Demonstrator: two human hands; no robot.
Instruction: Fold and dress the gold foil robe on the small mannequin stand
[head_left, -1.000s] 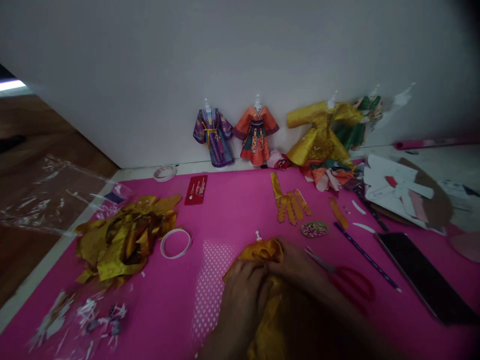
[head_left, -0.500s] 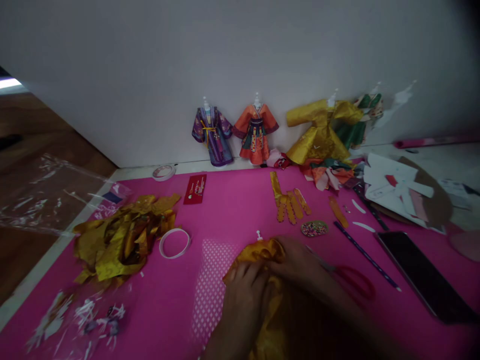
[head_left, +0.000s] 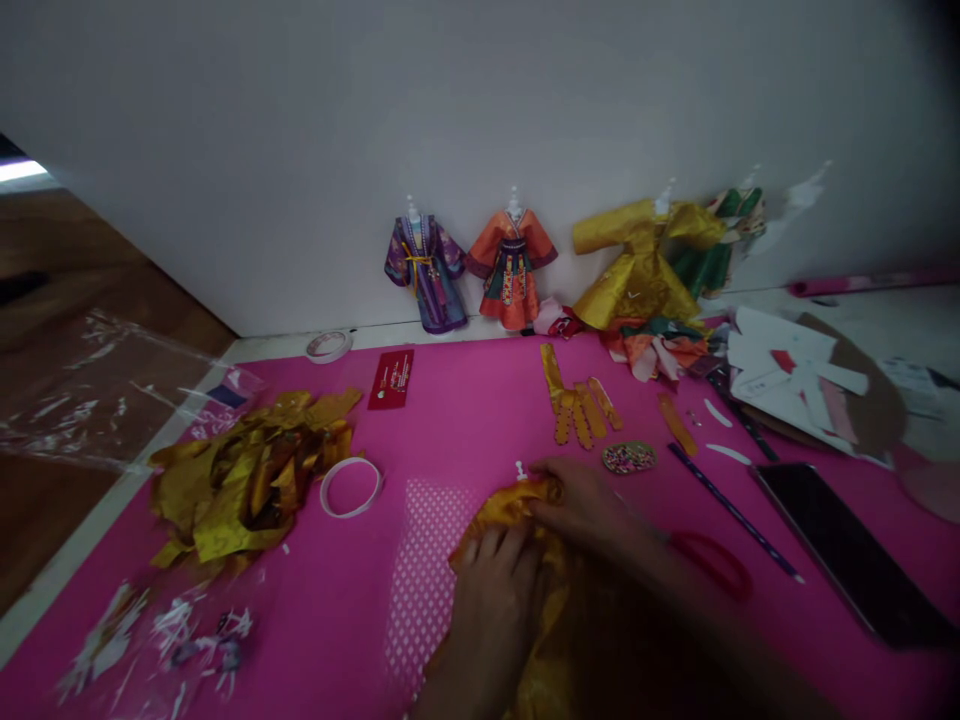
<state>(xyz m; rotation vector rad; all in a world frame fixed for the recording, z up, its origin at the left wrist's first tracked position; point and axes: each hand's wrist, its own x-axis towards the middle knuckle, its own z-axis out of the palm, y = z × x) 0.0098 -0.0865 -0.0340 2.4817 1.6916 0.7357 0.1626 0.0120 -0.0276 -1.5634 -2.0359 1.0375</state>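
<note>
A small gold satin doll garment [head_left: 551, 655] lies on the pink mat in front of me. The white neck peg of a doll stand [head_left: 520, 469] pokes out at its top. My left hand [head_left: 495, 590] presses on the garment's left part, its fingers bent into the cloth. At the upper right, near the peg, my right hand [head_left: 585, 505] pinches the garment's edge between thumb and fingers. Red-handled scissors [head_left: 712, 562] lie partly under my right forearm. Shadow hides the garment's lower right part.
Crumpled gold cloth [head_left: 247, 480] and a roll of tape [head_left: 351, 487] lie left. Dressed doll stands [head_left: 512, 265] line the wall. Gold strips [head_left: 577, 410], a beaded oval piece [head_left: 629, 457], a pencil [head_left: 735, 510], and a phone [head_left: 847, 555] lie right. A white adhesive sheet [head_left: 424, 560] borders my left hand.
My right hand has shifted slightly up and left along the garment's top edge, its fingers closer to the peg. My left hand stays nearly in place.
</note>
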